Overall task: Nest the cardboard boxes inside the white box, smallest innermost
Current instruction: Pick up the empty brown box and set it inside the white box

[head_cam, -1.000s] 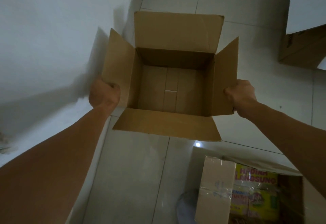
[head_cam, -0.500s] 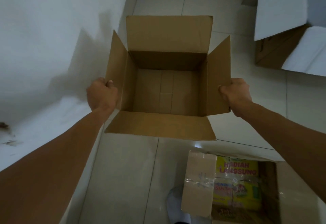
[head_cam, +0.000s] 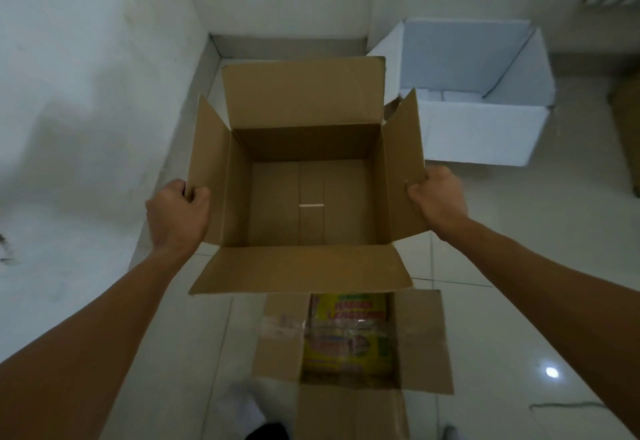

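Note:
I hold an open, empty brown cardboard box (head_cam: 311, 204) in front of me, above the floor, all its flaps spread outward. My left hand (head_cam: 176, 214) grips its left flap and my right hand (head_cam: 438, 197) grips its right flap. The white box (head_cam: 485, 135) stands open on the floor at the upper right, just beyond the held box's right flap. A smaller cardboard box (head_cam: 349, 339) with yellow printed inner flaps sits open on the floor below the held box, near my feet.
A white wall (head_cam: 86, 93) runs along the left and meets the back wall in a corner behind the held box. The floor (head_cam: 536, 301) is pale glossy tile. Part of another brown box (head_cam: 628, 138) shows at the right edge.
The view has swung up and right, bringing the whole white box into sight. The held box has moved closer to the white box; both hands keep their grip on the flaps.

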